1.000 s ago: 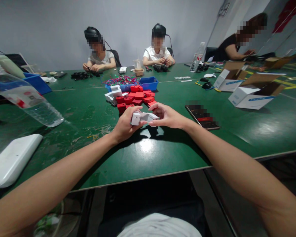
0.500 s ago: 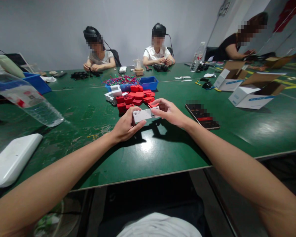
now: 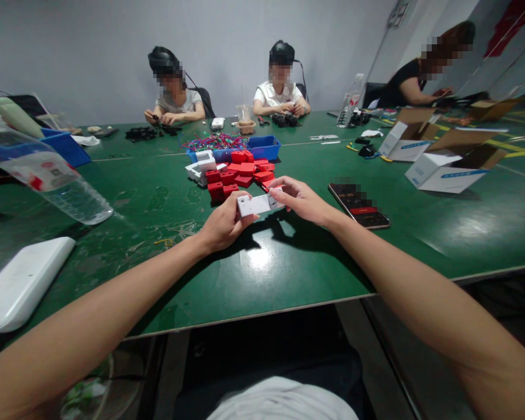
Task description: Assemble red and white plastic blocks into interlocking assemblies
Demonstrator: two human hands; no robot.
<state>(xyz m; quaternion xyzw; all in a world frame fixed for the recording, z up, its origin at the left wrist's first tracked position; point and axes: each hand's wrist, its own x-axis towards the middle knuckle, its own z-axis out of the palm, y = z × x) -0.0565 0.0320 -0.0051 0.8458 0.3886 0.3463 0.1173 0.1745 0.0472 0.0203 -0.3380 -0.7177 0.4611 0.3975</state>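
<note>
Between my two hands is a small white plastic block (image 3: 254,205) with holes in its face, held just above the green table. My left hand (image 3: 224,221) is closed around its left end, with the thumb along the lower edge. My right hand (image 3: 301,201) pinches the right end with thumb and fingers. Just beyond my hands lies a pile of red plastic blocks (image 3: 245,169). Several white blocks (image 3: 205,161) lie at the pile's left side.
Behind the pile stands a blue tray (image 3: 269,149) with coloured wires (image 3: 216,142). A phone (image 3: 359,207) lies right of my hands. White cartons (image 3: 446,172) stand farther right. At left are a plastic bottle (image 3: 52,181) and a white device (image 3: 24,286). Three people sit around the table.
The white block has turned slightly in my hands. My left thumb has shifted lower along it, and my right fingers have moved a little. The pile looks the same.
</note>
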